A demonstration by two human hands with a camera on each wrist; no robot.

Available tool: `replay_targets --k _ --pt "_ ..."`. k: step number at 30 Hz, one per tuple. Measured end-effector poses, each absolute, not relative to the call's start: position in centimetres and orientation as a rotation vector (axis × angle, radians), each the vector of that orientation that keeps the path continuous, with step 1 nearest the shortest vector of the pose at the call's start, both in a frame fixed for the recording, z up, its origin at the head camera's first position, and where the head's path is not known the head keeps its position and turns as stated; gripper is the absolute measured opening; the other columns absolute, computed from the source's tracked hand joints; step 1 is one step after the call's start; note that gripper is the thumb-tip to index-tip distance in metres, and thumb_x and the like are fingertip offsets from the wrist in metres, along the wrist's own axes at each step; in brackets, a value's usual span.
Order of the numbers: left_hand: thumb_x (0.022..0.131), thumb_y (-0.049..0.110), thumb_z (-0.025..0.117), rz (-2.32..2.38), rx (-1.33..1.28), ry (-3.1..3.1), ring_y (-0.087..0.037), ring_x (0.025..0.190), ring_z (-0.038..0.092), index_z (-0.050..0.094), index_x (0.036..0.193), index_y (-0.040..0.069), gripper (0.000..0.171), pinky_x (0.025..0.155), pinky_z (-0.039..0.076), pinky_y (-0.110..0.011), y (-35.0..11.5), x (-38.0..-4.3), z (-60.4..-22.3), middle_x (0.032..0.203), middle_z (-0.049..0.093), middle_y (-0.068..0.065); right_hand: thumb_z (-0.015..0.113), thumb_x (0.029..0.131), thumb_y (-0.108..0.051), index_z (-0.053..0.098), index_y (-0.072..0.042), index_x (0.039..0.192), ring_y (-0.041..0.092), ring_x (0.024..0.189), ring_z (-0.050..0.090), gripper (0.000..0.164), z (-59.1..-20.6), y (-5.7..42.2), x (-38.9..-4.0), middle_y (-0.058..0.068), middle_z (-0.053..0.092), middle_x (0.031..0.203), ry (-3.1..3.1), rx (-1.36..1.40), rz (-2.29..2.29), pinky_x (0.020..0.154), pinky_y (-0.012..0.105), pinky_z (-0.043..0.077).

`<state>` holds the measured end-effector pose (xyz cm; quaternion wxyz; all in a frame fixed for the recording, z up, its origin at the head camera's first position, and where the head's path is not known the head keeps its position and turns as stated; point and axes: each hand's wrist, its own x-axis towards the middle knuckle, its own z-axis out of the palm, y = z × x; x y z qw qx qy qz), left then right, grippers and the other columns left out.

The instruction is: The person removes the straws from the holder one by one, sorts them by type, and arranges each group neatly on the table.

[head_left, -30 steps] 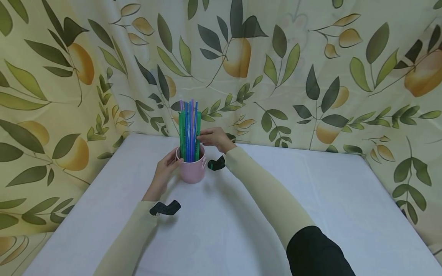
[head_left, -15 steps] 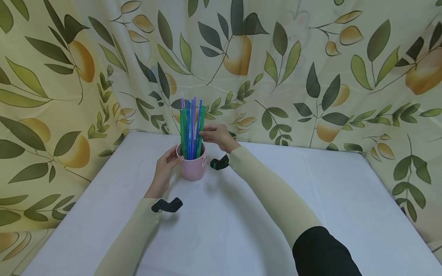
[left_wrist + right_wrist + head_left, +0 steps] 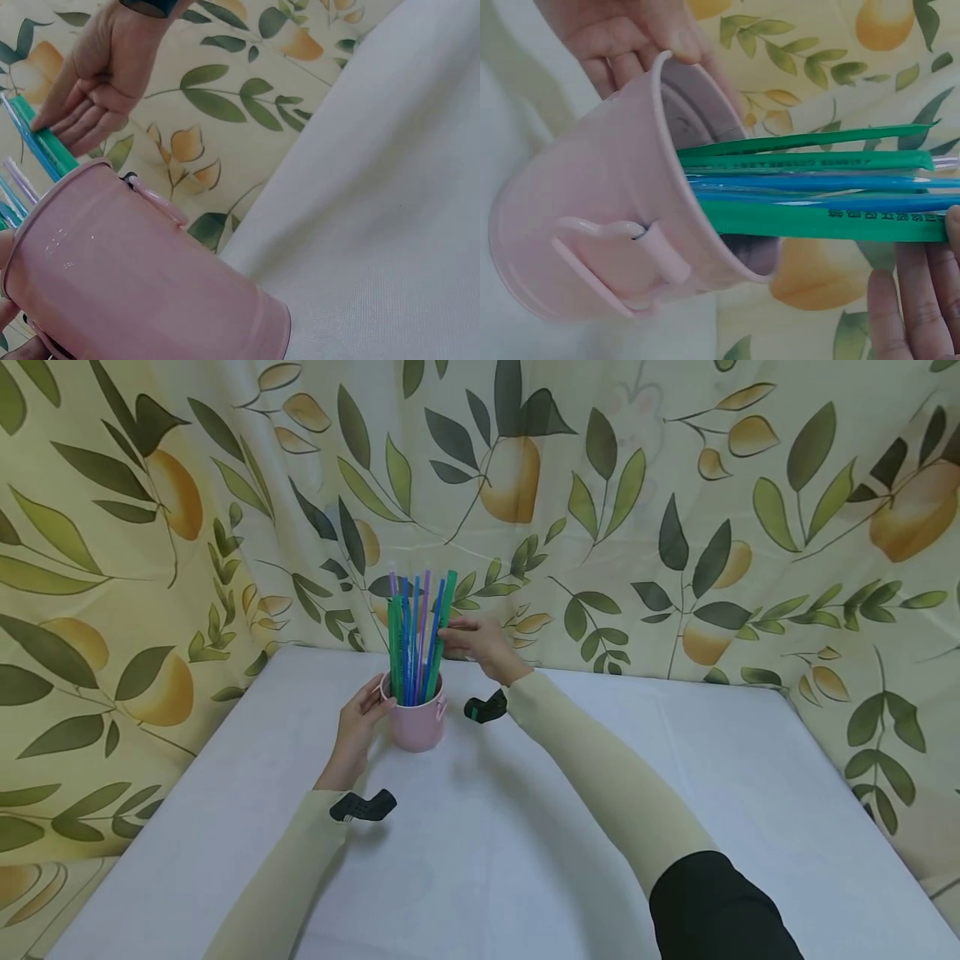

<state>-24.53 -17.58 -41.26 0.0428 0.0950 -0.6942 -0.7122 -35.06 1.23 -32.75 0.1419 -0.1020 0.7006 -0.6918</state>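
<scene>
A pink bucket (image 3: 417, 729) with small side handles stands upright at the far left of the table. In it lean several blue straws (image 3: 417, 610), purple ones and flat green packets. My left hand (image 3: 355, 727) holds the bucket by its left side, thumb at the rim in the right wrist view. On the other side, my right hand (image 3: 483, 647) pinches a long green packet (image 3: 795, 219) with dark printed characters, between thumb and fingers. Its lower end is hidden inside the bucket. A blue straw lies right along this packet in the left wrist view.
The white table (image 3: 487, 827) runs back to a curtain (image 3: 570, 527) printed with leaves and fruit. Black wrist cameras (image 3: 363, 806) sit on both sleeves.
My right hand has moved up and to the right, and the green packet it pinches has risen and tilted right, apart from the other sticks. My left hand has stayed on the bucket.
</scene>
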Motion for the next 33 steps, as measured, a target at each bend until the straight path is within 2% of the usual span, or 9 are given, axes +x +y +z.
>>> replay_targets --k 6,12,20,26,33 --pt "0.094 0.013 0.057 -2.193 0.272 -2.099 -0.023 0.14 0.033 0.033 0.146 0.013 0.058 0.118 0.028 -0.039 -17.6 -24.7 -41.4 0.151 0.035 -0.011 0.061 0.09 -0.008 0.059 0.005 0.119 0.027 0.102 0.066 0.032 -31.7 1.6 -35.1 0.019 0.064 0.117 2.015 -0.308 -2.05 0.099 0.04 0.05" --pt "0.093 0.014 0.057 -2.193 0.27 -2.098 -0.026 0.141 0.032 0.034 0.146 0.014 0.058 0.118 0.027 -0.041 -17.7 -24.8 -41.5 0.151 0.035 -0.012 0.062 0.089 -0.007 0.062 0.004 0.113 0.027 0.101 0.066 0.027 -31.2 1.7 -35.0 0.014 0.066 0.109 2.012 -0.294 -2.058 0.098 0.041 0.05" --pt "0.093 0.014 0.057 -2.214 0.269 -2.098 -0.024 0.141 0.032 0.033 0.146 0.014 0.058 0.118 0.027 -0.04 -17.6 -24.7 -41.6 0.151 0.034 -0.012 0.062 0.089 -0.007 0.061 0.004 0.117 0.031 0.109 0.063 0.03 -31.2 2.0 -35.2 0.019 0.063 0.119 2.054 -0.273 -2.059 0.096 0.037 0.052" --pt "0.093 0.015 0.057 -2.206 0.285 -2.103 -0.023 0.14 0.033 0.034 0.146 0.015 0.058 0.118 0.027 -0.04 -17.6 -24.7 -41.6 0.151 0.036 -0.01 0.061 0.089 -0.006 0.06 0.006 0.117 0.022 0.095 0.068 0.03 -30.3 2.5 -35.5 0.01 0.067 0.104 2.049 -0.299 -2.106 0.096 0.038 0.052" --pt "0.094 0.015 0.056 -2.2 0.27 -2.104 -0.023 0.14 0.033 0.034 0.146 0.015 0.057 0.117 0.028 -0.04 -17.6 -24.6 -41.6 0.151 0.035 -0.01 0.061 0.089 -0.004 0.061 0.006 0.116 0.013 0.081 0.066 0.028 -29.1 3.3 -35.9 0.001 0.066 0.09 2.041 -0.267 -2.165 0.095 0.037 0.053"
